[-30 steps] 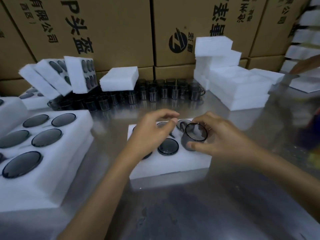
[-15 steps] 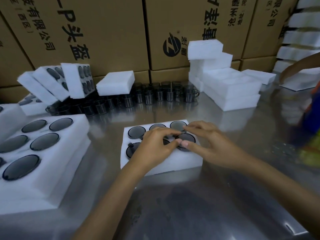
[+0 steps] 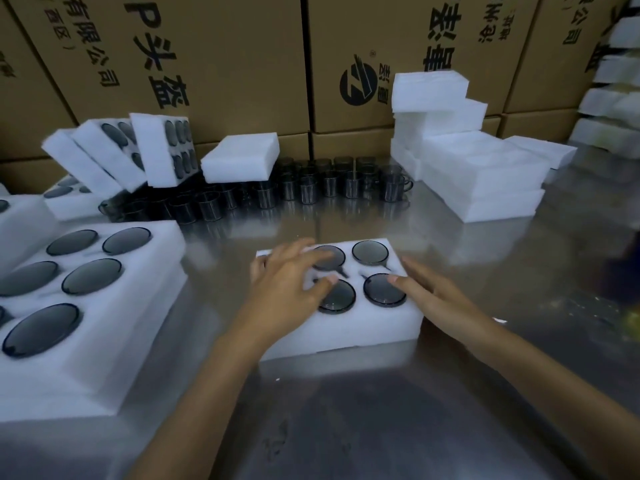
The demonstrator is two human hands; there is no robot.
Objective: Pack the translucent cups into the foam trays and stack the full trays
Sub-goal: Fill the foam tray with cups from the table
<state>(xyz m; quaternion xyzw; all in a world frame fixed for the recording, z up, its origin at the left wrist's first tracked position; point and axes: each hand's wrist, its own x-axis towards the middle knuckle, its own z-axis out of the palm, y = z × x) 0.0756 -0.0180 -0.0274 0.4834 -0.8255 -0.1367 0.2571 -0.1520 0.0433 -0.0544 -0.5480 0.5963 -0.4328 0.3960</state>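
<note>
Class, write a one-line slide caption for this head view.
Both hands, left and right, rest flat on a cup-filled foam tray on the steel table.

Background and work surface, non-task items only.
Brushed metal table [image 3: 363, 420], reflective, with faint scuff marks near the front edge. Wall of brown cardboard cartons [image 3: 225, 64] along the far side, stacked at least two high, black printed characters on their faces; round black logo [image 3: 358, 85] on the carton right of centre. Small white scrap [image 3: 499, 320] lies on the table at right. Dark blurred shape [image 3: 623, 268] at the right edge, not identifiable.
</note>
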